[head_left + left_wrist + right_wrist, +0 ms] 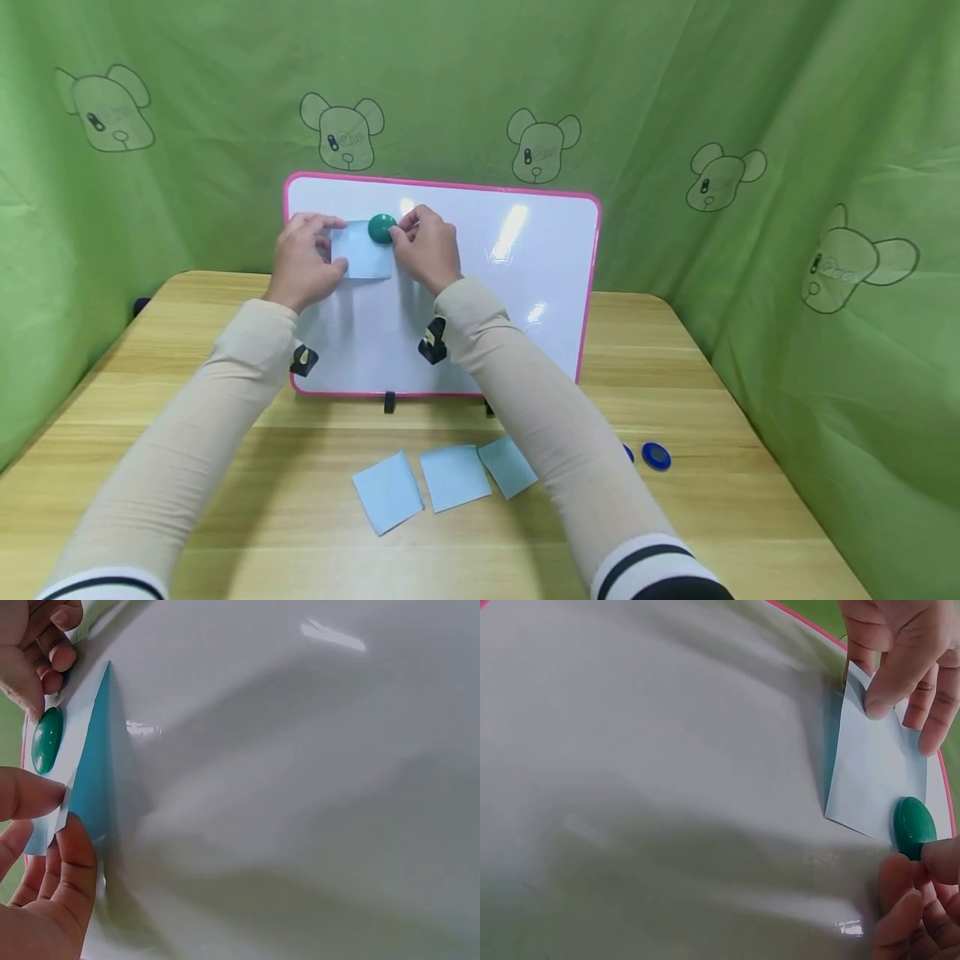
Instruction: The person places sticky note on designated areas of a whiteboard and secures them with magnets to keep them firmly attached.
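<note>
green magnet (382, 229), seemingly on blue paper (358, 254)

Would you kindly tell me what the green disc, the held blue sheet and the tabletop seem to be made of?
Green disc: probably plastic, smooth and glossy, with bright highlights. Held blue sheet: likely matte paper, given its thin lifted edge. Tabletop: satin wood or printed laminate, by its grain; which is unclear.

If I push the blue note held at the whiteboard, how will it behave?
The blue note looks paper-thin, so probably bends easily. Its lower edge stands off the whiteboard, so it may flap. The green disc meets only one corner, so twisting seems possible.
</note>
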The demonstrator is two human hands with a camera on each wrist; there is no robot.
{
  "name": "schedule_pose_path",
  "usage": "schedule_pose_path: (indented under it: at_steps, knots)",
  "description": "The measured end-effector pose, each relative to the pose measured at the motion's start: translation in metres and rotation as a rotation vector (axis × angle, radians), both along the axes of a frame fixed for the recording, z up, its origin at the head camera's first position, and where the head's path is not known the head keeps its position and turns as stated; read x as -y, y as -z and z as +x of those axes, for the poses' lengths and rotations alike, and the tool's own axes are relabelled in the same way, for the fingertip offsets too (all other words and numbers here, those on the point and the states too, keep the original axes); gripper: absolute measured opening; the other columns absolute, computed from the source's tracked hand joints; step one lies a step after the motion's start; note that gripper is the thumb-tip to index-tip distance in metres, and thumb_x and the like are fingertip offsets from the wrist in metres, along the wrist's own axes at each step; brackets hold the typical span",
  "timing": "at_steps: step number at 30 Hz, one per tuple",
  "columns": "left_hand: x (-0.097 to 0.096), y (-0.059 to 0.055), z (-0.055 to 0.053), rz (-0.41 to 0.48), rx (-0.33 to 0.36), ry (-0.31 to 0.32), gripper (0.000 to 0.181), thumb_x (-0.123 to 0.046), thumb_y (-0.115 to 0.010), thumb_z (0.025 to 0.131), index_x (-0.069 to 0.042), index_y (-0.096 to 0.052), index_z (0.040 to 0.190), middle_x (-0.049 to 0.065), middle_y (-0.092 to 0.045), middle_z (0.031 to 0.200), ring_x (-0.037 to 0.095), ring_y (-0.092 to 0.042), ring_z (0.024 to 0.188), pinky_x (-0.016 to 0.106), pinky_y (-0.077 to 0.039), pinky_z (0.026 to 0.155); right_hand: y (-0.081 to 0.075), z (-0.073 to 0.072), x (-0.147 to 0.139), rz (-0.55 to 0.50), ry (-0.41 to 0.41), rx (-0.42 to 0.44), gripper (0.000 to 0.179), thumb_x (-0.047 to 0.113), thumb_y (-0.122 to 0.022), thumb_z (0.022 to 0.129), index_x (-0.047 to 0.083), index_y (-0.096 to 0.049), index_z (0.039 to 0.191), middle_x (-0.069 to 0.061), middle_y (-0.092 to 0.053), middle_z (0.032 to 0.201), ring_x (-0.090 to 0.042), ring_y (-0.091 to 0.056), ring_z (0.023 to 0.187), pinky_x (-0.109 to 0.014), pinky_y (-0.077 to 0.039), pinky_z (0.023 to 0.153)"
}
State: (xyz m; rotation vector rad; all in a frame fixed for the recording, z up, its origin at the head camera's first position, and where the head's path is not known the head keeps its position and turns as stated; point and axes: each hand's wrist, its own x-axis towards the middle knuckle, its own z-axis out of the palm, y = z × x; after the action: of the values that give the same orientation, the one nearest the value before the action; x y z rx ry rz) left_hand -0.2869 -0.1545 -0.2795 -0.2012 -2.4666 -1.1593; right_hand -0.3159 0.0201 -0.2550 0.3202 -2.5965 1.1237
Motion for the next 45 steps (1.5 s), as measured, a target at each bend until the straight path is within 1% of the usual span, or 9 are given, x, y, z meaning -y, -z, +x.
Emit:
schedule_pose_path:
  at_steps: [9,13,17,20,27,33,39,45]
  knots:
    - [0.003,-0.001,0.004,0.014,0.001,0.015,0.047,0.0,-0.065,0.078,-0.002,-0.057,0.125,0.019,-0.044,0.124,0.033,-0.053,0.102,0.045,-0.048,0.085,0.004,0.002,-0.005,-0.018,-0.015,0.011,0.014,0.024,-0.061,0.094,0.01,-0.059,0.095,-0.002,-0.061,0.085,-0.015,-0.057,0.079,-0.026,-0.048,0.067]
    - [0.004,0.0,0.006,0.018,-0.002,0.019,0.045,-0.004,-0.065,0.081,-0.002,-0.057,0.125,0.018,-0.045,0.122,0.032,-0.054,0.1,0.044,-0.048,0.084,0.007,0.005,-0.009,-0.025,-0.013,0.017,0.015,0.024,-0.061,0.094,0.01,-0.059,0.095,-0.002,-0.061,0.085,-0.015,-0.057,0.08,-0.026,-0.047,0.068]
    - [0.005,0.001,0.009,0.023,0.017,0.018,0.045,-0.007,-0.065,0.083,-0.003,-0.057,0.127,0.018,-0.045,0.122,0.032,-0.054,0.101,0.045,-0.048,0.084,0.011,0.007,-0.014,-0.03,-0.014,0.03,0.016,0.025,-0.062,0.094,0.01,-0.059,0.096,-0.002,-0.061,0.085,-0.015,-0.057,0.08,-0.025,-0.047,0.068]
    - [0.005,0.002,0.01,0.027,0.024,0.022,0.045,-0.008,-0.065,0.084,-0.003,-0.056,0.127,0.018,-0.044,0.124,0.033,-0.055,0.102,0.045,-0.048,0.085,0.013,0.009,-0.018,-0.029,-0.013,0.032,0.017,0.026,-0.062,0.094,0.009,-0.06,0.097,-0.002,-0.061,0.085,-0.015,-0.056,0.079,-0.025,-0.047,0.067]
    - [0.005,0.004,0.012,0.026,0.01,0.036,0.045,-0.008,-0.066,0.083,-0.002,-0.056,0.127,0.018,-0.044,0.127,0.032,-0.056,0.101,0.044,-0.049,0.083,0.019,0.012,-0.027,-0.015,-0.011,0.03,0.017,0.026,-0.061,0.094,0.01,-0.06,0.097,-0.002,-0.061,0.084,-0.014,-0.056,0.078,-0.026,-0.046,0.066]
    - [0.007,0.005,0.015,0.028,0.022,0.04,0.044,-0.009,-0.066,0.085,-0.002,-0.055,0.127,0.018,-0.043,0.129,0.032,-0.056,0.103,0.045,-0.05,0.084,0.023,0.014,-0.038,-0.013,-0.016,0.025,0.015,0.026,-0.061,0.095,0.011,-0.059,0.095,-0.002,-0.06,0.083,-0.016,-0.056,0.077,-0.027,-0.046,0.065]
    - [0.009,0.008,0.021,0.016,0.027,0.046,0.043,-0.011,-0.066,0.086,-0.002,-0.055,0.127,0.017,-0.044,0.125,0.032,-0.056,0.102,0.046,-0.05,0.084,0.029,0.018,-0.05,-0.003,-0.005,0.015,0.016,0.026,-0.061,0.094,0.01,-0.058,0.094,-0.003,-0.06,0.082,-0.017,-0.056,0.076,-0.028,-0.046,0.065]
    - [0.01,0.015,0.03,-0.011,0.017,0.054,0.042,-0.014,-0.066,0.087,-0.003,-0.055,0.127,0.017,-0.045,0.125,0.032,-0.055,0.1,0.046,-0.051,0.078,0.038,0.021,-0.065,0.004,0.0,-0.003,0.015,0.025,-0.062,0.093,0.01,-0.058,0.093,-0.004,-0.06,0.082,-0.017,-0.056,0.076,-0.03,-0.046,0.065]
